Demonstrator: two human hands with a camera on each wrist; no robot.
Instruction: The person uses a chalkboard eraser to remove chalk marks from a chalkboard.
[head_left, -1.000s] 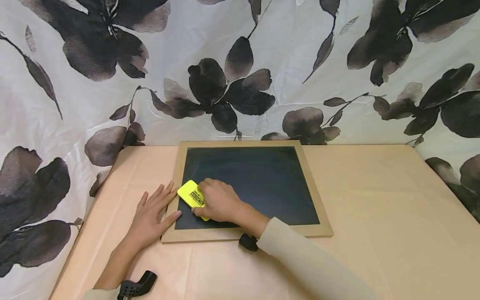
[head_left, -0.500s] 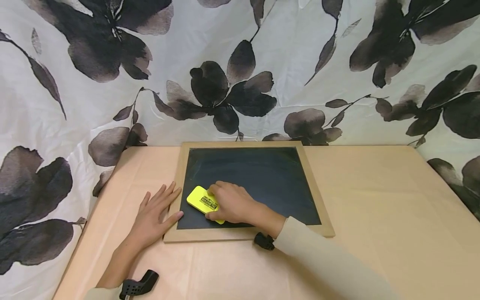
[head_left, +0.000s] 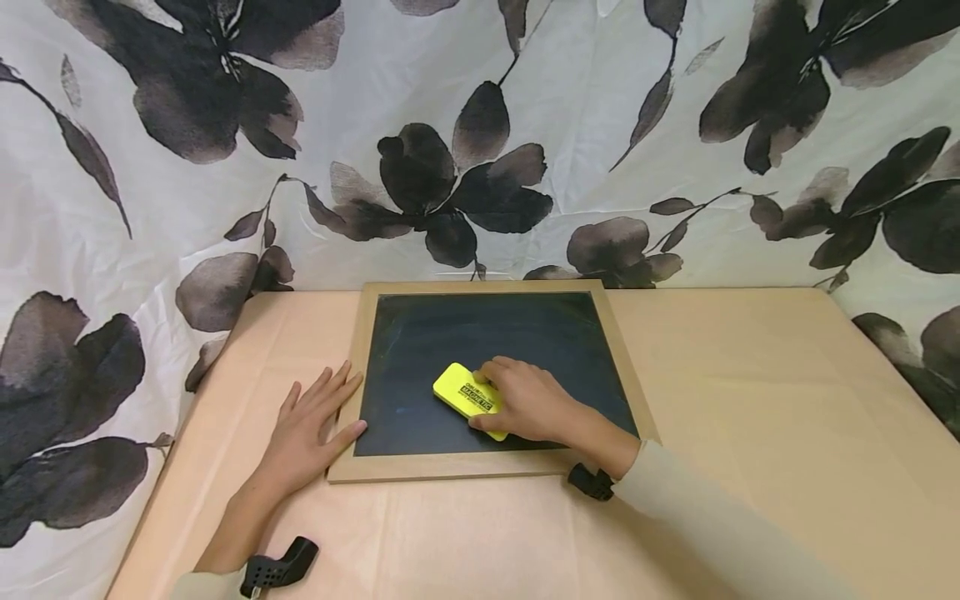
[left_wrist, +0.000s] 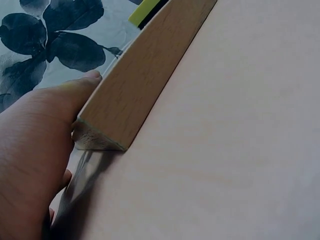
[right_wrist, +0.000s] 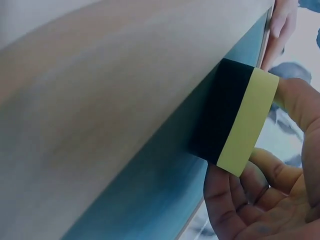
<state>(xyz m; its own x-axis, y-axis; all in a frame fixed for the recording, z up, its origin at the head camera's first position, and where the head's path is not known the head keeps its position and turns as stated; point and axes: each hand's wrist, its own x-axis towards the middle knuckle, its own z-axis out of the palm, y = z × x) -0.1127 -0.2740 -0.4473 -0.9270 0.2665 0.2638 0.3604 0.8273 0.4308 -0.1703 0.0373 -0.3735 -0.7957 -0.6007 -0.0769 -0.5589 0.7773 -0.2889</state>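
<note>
My right hand (head_left: pixel 528 402) grips a yellow board eraser (head_left: pixel 467 392) with black print, thumb on the near edge and fingers on the far one. In the right wrist view the eraser (right_wrist: pixel 249 122) shows a black layer under the yellow, set against the board's dark surface. The chalkboard (head_left: pixel 405 333) has a light wooden frame and lies on the table. My left hand (head_left: pixel 303 429) rests at its left side with fingers spread, thumb and fingertips on the frame. In the left wrist view the thumb of the left hand (left_wrist: pixel 45 130) lies along the frame's corner (left_wrist: pixel 100 135).
A table (head_left: pixel 750 400) with a smooth peach cover carries the board. Behind and to the left hangs a white cloth (head_left: pixel 600 100) with dark flowers. Black wrist devices sit on the left wrist (head_left: pixel 279 567) and the right wrist (head_left: pixel 591 482).
My right hand has moved the eraser rightward across the board, from the left frame edge to near the lower middle. My left hand has stayed at the left frame.
</note>
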